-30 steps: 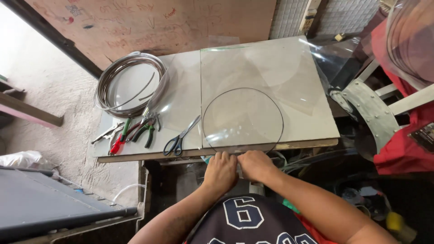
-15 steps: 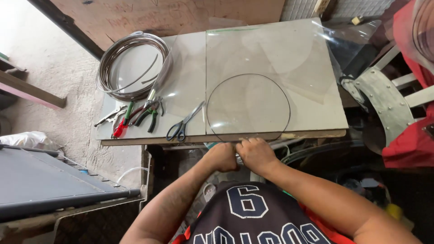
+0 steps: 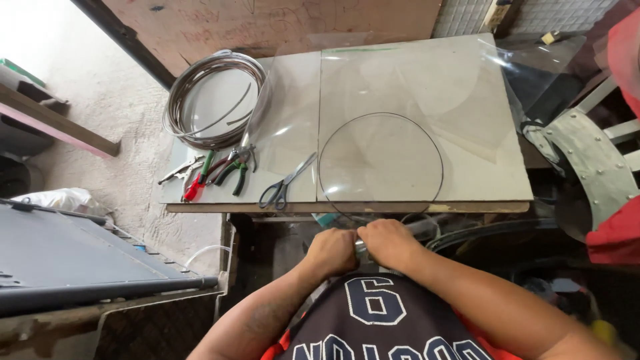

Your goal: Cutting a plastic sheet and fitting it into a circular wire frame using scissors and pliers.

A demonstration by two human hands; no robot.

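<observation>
Bare concrete floor on the left, a scuffed plywood board leaning at the back, and between them a pale worktable (image 3: 413,73) made of two panels set edge to edge. Clear plastic sheeting (image 3: 427,100) lies over most of the top, curling up at the far right corner. On the left end sits a coil of grey wire (image 3: 200,107), several loops thick. A single wire hoop (image 3: 381,163), bent into a full circle, lies on the right panel with its near arc just over the table's front edge.

Smaller items along the front left: pliers and cutters (image 3: 220,172) with red and green grips in a loose heap, then scissors (image 3: 285,183) with dark handles, blades pointing away from the person.

Below the table edge, both hands are together. The left hand (image 3: 331,252) is curled closed and the right hand (image 3: 389,243) is curled closed against it, the two gripping a small pale or metallic piece between them; what it is cannot be made out.

Progress, as judged: one hoop is formed and closed. Sheeting looks uncut, the tools lie untouched and the coil is still largely full, so most of the work seems to remain.

Against the earlier frames: the hands have dropped from the table's front edge, at the hoop's near arc, to a little beneath it. Hoop, coil and tools have not moved.
</observation>
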